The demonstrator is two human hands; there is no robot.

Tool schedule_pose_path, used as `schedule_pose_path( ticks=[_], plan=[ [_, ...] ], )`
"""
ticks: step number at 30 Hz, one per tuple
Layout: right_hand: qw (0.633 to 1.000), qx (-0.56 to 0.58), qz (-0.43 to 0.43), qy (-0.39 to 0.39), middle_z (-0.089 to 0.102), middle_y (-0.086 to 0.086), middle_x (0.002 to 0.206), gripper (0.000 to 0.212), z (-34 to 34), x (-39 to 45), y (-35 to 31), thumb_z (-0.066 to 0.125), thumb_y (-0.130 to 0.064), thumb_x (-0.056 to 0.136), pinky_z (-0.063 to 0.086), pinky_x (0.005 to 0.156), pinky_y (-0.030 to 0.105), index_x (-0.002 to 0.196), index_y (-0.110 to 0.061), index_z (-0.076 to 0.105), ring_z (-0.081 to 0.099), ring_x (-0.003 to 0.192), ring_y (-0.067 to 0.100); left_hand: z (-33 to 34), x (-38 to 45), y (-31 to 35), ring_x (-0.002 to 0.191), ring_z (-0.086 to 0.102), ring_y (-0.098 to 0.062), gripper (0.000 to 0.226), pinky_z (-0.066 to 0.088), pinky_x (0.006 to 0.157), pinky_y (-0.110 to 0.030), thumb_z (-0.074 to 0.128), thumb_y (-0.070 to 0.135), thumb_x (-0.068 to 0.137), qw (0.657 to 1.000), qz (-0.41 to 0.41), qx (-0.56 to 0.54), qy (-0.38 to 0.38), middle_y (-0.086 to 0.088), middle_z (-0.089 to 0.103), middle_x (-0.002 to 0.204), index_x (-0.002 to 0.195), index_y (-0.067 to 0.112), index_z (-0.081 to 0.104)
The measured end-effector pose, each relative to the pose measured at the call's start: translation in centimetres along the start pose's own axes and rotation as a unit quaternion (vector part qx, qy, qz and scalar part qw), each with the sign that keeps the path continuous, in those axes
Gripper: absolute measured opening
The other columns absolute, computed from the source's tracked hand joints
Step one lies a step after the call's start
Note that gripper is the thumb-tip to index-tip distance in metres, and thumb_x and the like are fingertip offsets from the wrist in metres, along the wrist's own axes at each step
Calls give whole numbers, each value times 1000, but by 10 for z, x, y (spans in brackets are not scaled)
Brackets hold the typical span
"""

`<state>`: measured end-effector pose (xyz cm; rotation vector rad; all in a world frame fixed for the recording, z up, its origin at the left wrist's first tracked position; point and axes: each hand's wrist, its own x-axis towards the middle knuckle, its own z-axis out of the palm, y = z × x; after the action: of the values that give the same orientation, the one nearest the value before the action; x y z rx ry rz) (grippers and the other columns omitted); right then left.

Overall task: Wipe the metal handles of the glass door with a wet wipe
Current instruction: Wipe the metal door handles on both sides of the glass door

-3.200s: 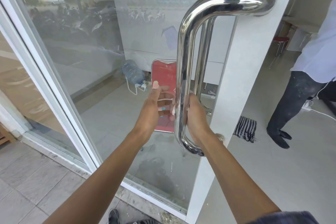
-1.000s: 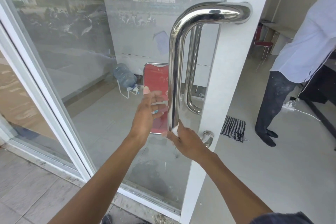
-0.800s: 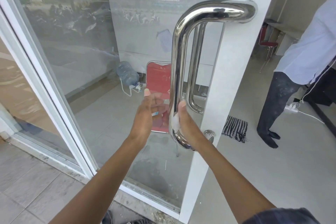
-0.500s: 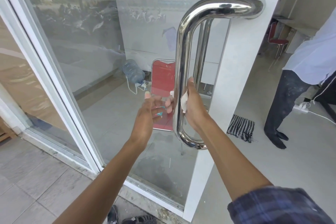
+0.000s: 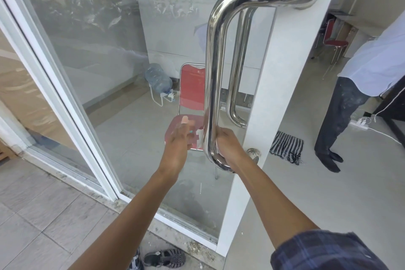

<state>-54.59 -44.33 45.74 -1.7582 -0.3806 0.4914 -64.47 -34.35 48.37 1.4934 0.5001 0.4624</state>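
A polished metal pull handle [image 5: 213, 61] is fixed to the white stile of the glass door [image 5: 278, 94]. Its twin, the inner handle [image 5: 237, 61], shows through the glass. My right hand [image 5: 230, 147] grips the outer handle just above its lower bend, with a white wet wipe [image 5: 199, 139] wrapped under the fingers. A corner of the wipe sticks out left of the bar. My left hand [image 5: 178, 144] lies flat towards the glass beside the handle, fingers straight and thumb up. A small teal speck shows at its fingers.
A person in a white shirt and dark trousers [image 5: 350, 98] stands inside at the right. A striped rag [image 5: 287, 146] lies on the floor near the doorway. Behind the glass stand a red chair [image 5: 191, 90] and a water jug [image 5: 157, 79]. Sandals [image 5: 164, 258] lie by the threshold.
My right hand has slid the wipe down the bar from mid-height to the lower bend. Before that it went up from the bottom. My left hand stays by the glass.
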Motion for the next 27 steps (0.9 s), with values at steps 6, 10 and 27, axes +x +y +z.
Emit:
schedule_pose_path(
  ticks=[6, 10, 27],
  plan=[
    [997, 21, -34, -74, 73, 19, 81, 37, -6, -9, -10, 39, -16, 106, 61, 78, 43, 93, -3, 71, 71, 76, 36, 8, 4, -23, 119, 60, -17, 57, 45, 105, -36, 29, 56, 103, 999, -50, 10, -6, -2, 64, 128, 136, 18, 57],
    [992, -36, -11, -116, 76, 15, 85, 34, -14, -10, -16, 39, -7, 100, 62, 72, 35, 90, -7, 71, 75, 79, 29, 17, 4, -34, 110, 63, -18, 50, 43, 109, -43, 22, 54, 105, 996, -84, -7, -13, 4, 70, 110, 113, 30, 66],
    [993, -111, -48, -5, 67, -7, 88, 26, -36, -23, 3, 51, -7, 96, 55, 95, 44, 91, -28, 65, 67, 88, 20, 72, -23, -80, 145, 36, -10, 80, 26, 121, -45, 21, 83, 87, 996, -13, -85, 25, 6, 42, 155, 153, 39, 28]
  ],
)
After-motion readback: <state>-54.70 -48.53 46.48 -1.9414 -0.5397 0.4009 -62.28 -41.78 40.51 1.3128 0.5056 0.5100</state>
